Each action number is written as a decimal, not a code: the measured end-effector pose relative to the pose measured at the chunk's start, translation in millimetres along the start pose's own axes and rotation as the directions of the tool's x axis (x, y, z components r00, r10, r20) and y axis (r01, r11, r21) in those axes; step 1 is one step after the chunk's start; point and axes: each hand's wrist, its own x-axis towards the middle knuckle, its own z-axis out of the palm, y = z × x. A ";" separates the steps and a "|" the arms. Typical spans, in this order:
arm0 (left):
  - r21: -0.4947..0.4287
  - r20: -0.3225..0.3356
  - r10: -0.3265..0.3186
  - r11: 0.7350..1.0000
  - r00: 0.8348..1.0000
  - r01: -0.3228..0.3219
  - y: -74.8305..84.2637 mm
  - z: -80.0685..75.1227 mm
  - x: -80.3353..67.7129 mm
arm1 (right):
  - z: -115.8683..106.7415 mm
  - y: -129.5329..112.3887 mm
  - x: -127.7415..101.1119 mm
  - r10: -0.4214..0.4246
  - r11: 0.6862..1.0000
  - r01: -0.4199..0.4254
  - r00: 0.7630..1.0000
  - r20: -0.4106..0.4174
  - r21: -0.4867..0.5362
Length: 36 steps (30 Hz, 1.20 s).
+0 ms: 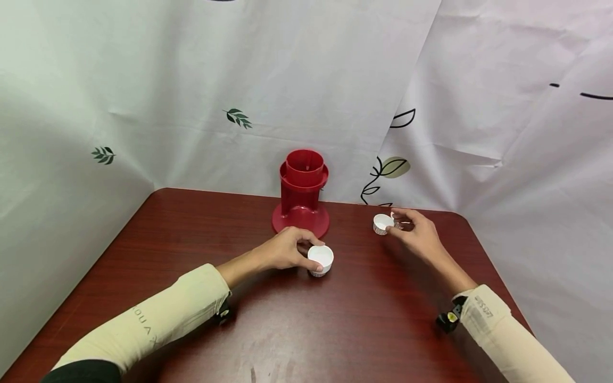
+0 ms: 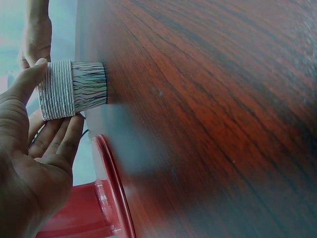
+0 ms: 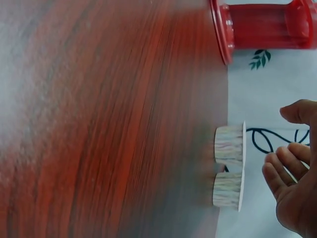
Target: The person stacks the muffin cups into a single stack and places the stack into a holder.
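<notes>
My left hand (image 1: pixel 290 249) grips a stack of small white paper cups (image 2: pixel 58 90) between thumb and fingers. The stack is upright, its patterned lowest cup right at the tabletop; several nested rims show in the left wrist view. At the back right, two small paper cups stand side by side: a nearer one (image 3: pixel 230 145) and another cup (image 3: pixel 228 190), which the fingers partly hide in the head view. Over them is my right hand (image 1: pixel 421 236), its thumb and fingers spread apart. The right wrist view shows a gap between those fingers and the cup rims.
A red plastic stand (image 1: pixel 300 205) with a round base and an open cylinder on top rises at the table's back middle, just beyond my left hand. The dark red wooden table (image 1: pixel 306 319) ends at a white curtain (image 1: pixel 191 80) with leaf prints.
</notes>
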 end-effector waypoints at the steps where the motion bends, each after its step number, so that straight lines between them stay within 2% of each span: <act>1: -0.002 0.001 0.001 1.000 1.000 -0.001 -0.1 -0.2 0.1 | -0.7 0.6 0.4 0.007 1.000 -0.007 1.000 0.002 -0.001; 7: -0.011 0.002 0.005 1.000 1.000 -0.005 -1.4 -0.6 0.4 | -4.7 7.0 5.1 0.050 0.998 -0.050 0.999 0.007 -0.029; 26: -0.014 -0.004 -0.002 1.000 1.000 0.002 0.1 -0.9 -0.3 | -13.8 25.1 16.3 0.099 0.992 -0.096 0.995 0.035 -0.080; 36: -0.021 -0.004 0.002 1.000 1.000 -0.002 -0.7 -0.4 0.4 | -14.2 34.0 21.2 0.094 0.990 -0.090 0.995 0.029 -0.108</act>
